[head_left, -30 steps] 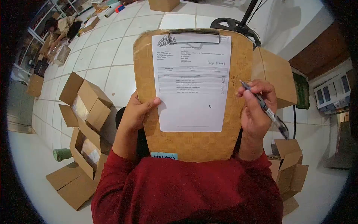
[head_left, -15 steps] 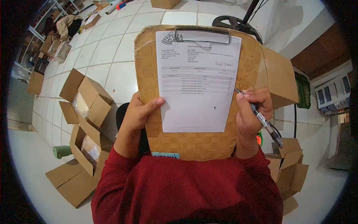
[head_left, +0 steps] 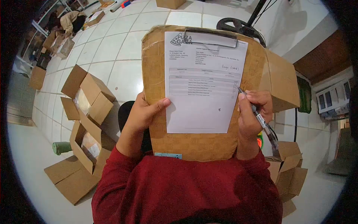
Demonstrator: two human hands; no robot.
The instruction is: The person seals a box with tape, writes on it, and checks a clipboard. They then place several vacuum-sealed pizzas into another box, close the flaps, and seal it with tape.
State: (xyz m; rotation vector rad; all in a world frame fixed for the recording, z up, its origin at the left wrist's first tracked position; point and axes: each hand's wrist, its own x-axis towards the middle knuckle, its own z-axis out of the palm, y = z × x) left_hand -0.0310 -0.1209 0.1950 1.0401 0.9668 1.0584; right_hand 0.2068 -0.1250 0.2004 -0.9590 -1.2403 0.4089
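My left hand [head_left: 147, 110] grips the left edge of a brown clipboard [head_left: 197, 145], its thumb lying over the front near the paper's edge. A white printed sheet [head_left: 199, 115] with a pizza logo is held under the metal clip [head_left: 211, 37] at the top. It carries a table with several rows, small handwritten circles down the right column and a handwritten note above. In my right hand [head_left: 255, 112] is a pen [head_left: 265, 125], pinched between thumb and fingers, with its tip at the right end of the table rows. The clipboard rests against my body.
Open cardboard boxes [head_left: 87, 95] holding wrapped contents stand at left beside a green cup-like object [head_left: 61, 148]. More open boxes [head_left: 289, 168] lie at lower right; a large box [head_left: 279, 80] stands behind the clipboard. A person [head_left: 71, 22] bends over at far left.
The clipboard and sheet have shifted slightly right in view. The pen tip stays near the right column, a little lower along the rows. The far person has shifted posture.
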